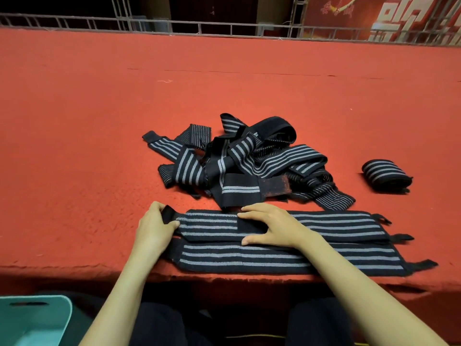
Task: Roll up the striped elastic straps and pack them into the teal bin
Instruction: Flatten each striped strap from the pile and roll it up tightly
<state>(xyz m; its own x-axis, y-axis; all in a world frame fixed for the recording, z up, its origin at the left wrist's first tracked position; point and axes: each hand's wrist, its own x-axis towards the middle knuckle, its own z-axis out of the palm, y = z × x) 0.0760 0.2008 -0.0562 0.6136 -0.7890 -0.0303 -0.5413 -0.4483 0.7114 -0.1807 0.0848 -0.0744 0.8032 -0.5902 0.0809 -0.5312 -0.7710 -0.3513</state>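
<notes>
Working on red bench (99, 146), nr front edge. Mid-bench behind: loose pile of straps (249, 158). Below front-left corner: teal bin (32, 320). Flat along front edge: top strap (336, 224), long axis parallel to that edge, tab end left, loop end right. Pinching black tab w/ left grip (154, 228). Pressing strap w/ right grip (272, 228), fingers straight and spread, holding nothing. Prob. start of roll: turn tab in tight, keep edges square, press just ahead of roll.

Flat straps (274, 260) front; pile (249, 158) behind; teal bin (37, 318) lower-left.
</notes>
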